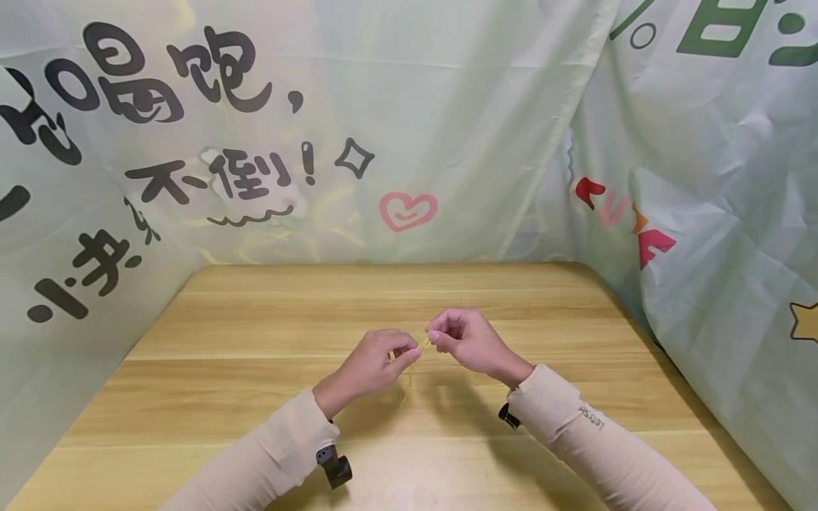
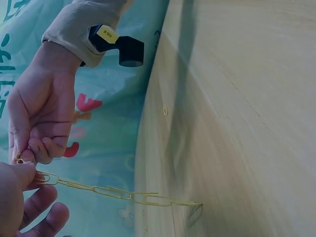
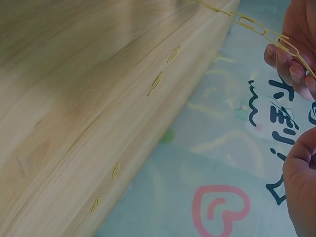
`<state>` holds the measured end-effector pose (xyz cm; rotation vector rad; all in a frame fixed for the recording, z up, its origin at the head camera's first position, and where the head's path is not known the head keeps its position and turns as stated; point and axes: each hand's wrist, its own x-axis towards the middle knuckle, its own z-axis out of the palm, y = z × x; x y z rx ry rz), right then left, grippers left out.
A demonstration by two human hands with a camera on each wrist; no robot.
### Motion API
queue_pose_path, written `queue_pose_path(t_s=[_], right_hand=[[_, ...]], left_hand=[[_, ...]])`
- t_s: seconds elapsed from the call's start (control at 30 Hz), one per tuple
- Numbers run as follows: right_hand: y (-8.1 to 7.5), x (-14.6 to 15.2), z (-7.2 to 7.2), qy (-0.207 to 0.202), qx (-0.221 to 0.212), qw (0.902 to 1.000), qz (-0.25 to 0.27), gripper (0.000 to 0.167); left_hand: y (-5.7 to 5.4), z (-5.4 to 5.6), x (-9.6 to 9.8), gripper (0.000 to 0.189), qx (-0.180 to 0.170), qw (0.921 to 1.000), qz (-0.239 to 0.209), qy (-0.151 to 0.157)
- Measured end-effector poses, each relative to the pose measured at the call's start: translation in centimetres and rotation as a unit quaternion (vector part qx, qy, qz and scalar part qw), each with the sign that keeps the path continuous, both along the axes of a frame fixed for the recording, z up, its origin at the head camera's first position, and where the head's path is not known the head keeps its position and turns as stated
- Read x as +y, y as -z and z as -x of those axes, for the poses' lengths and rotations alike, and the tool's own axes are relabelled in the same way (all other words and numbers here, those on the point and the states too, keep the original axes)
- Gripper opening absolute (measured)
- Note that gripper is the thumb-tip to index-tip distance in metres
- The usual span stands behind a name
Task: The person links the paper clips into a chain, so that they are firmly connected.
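A chain of linked yellow paper clips (image 2: 148,199) hangs from my left hand (image 1: 373,360), whose thumb and finger pinch its upper end. In the left wrist view the chain slants down until its lower end meets the tabletop. Close by on the right, my right hand (image 1: 473,343) pinches a small yellow paper clip (image 2: 19,159) at the left fingertips. Fingers partly hide that clip, and I cannot tell whether it is linked to the chain. Both hands are above the middle of the table.
Several loose yellow paper clips (image 3: 155,84) lie spread on the wooden table (image 1: 255,404). Another loose clip (image 2: 165,111) lies on the right side. Printed cloth (image 1: 460,128) hangs behind the table and along its sides. Both wrists wear black cameras (image 1: 335,466).
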<state>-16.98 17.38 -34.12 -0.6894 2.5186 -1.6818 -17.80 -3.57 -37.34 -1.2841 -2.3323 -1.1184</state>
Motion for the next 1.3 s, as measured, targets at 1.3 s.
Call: queue_pose_path(t_s=[1.3], right_hand=[[0.25,-0.27,-0.08,0.001,-0.009,0.9996,0.027,0.007]], left_hand=[[0.31,-0.08,0.12,0.008,0.072,0.9969,-0.026,-0.016]])
